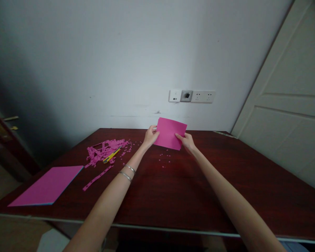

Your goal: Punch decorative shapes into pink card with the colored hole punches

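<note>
Between my two hands, a pink sheet of paper (pixel 169 133) is held up above the far part of the table, tilted toward me. It seems to be folded or doubled, as a second edge shows at its upper left. My left hand (pixel 150 135) grips its left edge, thumb in front and fingers behind. On the right side, my right hand (pixel 187 140) pinches the sheet with the thumb lying on its face; the other fingers are mostly hidden behind it. Small pink paper bits (pixel 164 161) lie on the table below the sheet.
Left of my arm lies a heap of pink paper scraps (pixel 102 150) with a yellow utility knife (pixel 111 155) beside it. A cut pink strip (pixel 97 178) and a stack of pink paper (pixel 48 185) are nearer. Wall sockets (pixel 203 96) sit behind the dark red table (pixel 173 199).
</note>
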Tool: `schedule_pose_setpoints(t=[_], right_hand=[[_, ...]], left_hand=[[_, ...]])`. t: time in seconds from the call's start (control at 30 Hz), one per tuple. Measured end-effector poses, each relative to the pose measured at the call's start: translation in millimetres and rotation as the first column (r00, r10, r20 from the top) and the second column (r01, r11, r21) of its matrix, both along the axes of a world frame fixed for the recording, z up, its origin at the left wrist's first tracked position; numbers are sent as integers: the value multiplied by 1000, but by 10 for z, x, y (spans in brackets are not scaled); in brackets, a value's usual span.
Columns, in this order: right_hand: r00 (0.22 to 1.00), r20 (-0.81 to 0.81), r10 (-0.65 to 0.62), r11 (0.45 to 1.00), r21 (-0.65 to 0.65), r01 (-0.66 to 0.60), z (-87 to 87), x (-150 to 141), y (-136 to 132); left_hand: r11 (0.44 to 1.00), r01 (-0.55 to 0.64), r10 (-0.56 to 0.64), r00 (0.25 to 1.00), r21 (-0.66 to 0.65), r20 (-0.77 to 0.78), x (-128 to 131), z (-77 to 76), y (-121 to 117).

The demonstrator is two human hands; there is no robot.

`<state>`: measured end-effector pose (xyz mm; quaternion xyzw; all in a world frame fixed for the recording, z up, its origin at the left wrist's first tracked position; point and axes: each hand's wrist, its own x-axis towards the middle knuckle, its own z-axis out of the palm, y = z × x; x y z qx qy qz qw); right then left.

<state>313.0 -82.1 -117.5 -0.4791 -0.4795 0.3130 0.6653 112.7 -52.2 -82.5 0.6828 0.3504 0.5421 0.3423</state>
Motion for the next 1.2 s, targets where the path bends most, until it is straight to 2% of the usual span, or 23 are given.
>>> schedule_pose_setpoints(t=[0.03, 0.07, 0.1, 0.17, 0.2, 0.27, 0.33, 0.4, 0.47, 0.5, 0.57, 0.63, 0.73, 0.87, 0.93, 1.07, 1.2], right_hand=[[999, -28, -24, 1000, 8, 24, -4, 31, 14], [997, -57, -49, 999, 14, 50, -10, 64, 27], [994, -85, -75, 997, 20, 77, -16, 98, 38], [983, -137, -123, 991, 28, 128, -30, 168, 53], [976, -162, -143, 988, 30, 149, -39, 202, 58], [963, -210, -172, 983, 31, 182, -60, 267, 60], [948, -251, -194, 978, 25, 206, -86, 326, 56], [935, -283, -215, 974, 13, 228, -117, 378, 45], [923, -304, -234, 970, -5, 244, -150, 425, 26], [920, -310, -242, 968, -15, 249, -166, 448, 14], [915, -316, -252, 967, -39, 253, -193, 497, -18], [912, -316, -262, 965, -67, 253, -215, 549, -59], [911, -307, -274, 961, -117, 250, -240, 626, -133], [924, -274, -268, 956, -192, 220, -270, 688, -246], [934, -254, -253, 953, -231, 195, -285, 687, -303], [962, -204, -184, 947, -297, 118, -318, 608, -401], [986, -141, -86, 942, -335, 34, -369, 441, -442]], left_hand=[[987, -115, 121, 992, 108, -47, 40, -11, -103], [961, -154, 181, 979, 231, -99, 88, -34, -231], [931, -99, 173, 967, 350, -188, 142, -69, -377], [843, 132, 110, 907, 522, -406, 256, -160, -691], [799, 211, 106, 872, 563, -478, 312, -211, -838], [749, 317, 100, 814, 582, -572, 414, -312, -1069], [719, 469, 20, 724, 513, -690, 495, -417, -1186], [731, 577, -90, 611, 364, -787, 551, -533, -1195], [796, 580, -190, 510, 172, -839, 577, -660, -1129], [830, 551, -229, 478, 87, -848, 578, -723, -1079], [854, 520, -282, 448, -9, -848, 551, -834, -960], [856, 517, -293, 472, -8, -831, 486, -917, -815], [891, 454, -305, 566, -19, -766, 316, -983, -533], [957, 278, -266, 732, -81, -627, -34, -1000, -88], [981, 148, -194, 816, -127, -544, -242, -990, 107], [992, 38, -94, 858, -122, -505, -642, -960, 368], [994, -67, 19, 887, -89, -461, -925, -923, 493]])
